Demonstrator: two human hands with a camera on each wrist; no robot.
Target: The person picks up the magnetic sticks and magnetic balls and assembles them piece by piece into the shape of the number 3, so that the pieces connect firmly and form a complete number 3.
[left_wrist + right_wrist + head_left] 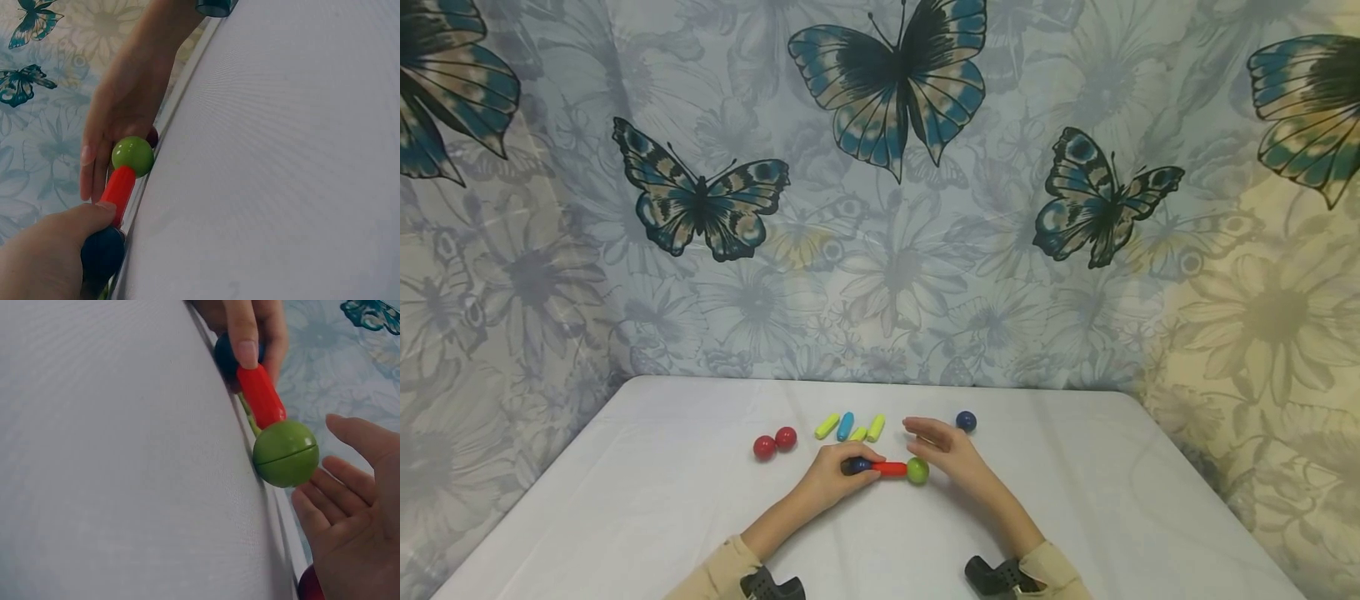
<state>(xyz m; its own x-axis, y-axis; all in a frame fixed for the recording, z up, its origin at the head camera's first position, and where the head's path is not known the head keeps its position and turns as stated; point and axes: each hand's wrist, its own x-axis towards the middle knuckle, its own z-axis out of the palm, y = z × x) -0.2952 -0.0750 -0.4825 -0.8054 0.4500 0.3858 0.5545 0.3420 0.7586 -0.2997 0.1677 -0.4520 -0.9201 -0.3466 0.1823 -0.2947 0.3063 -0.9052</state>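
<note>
Gripped in my left hand is a toy piece: a red rod with a dark blue ball at its left end and a green ball at its right end. Thumb and fingers lie around the blue ball and the near part of the rod, partly hiding both. My right hand is beside the green ball, its fingers extended and holding nothing. From the right wrist view, the palm of that hand faces the green ball, which has a groove across it.
Behind the hands on the white table lie several yellow-green rods and a blue rod. Two red balls sit to their left. Another dark blue ball stands behind my right hand. A butterfly-print cloth hangs beyond the table.
</note>
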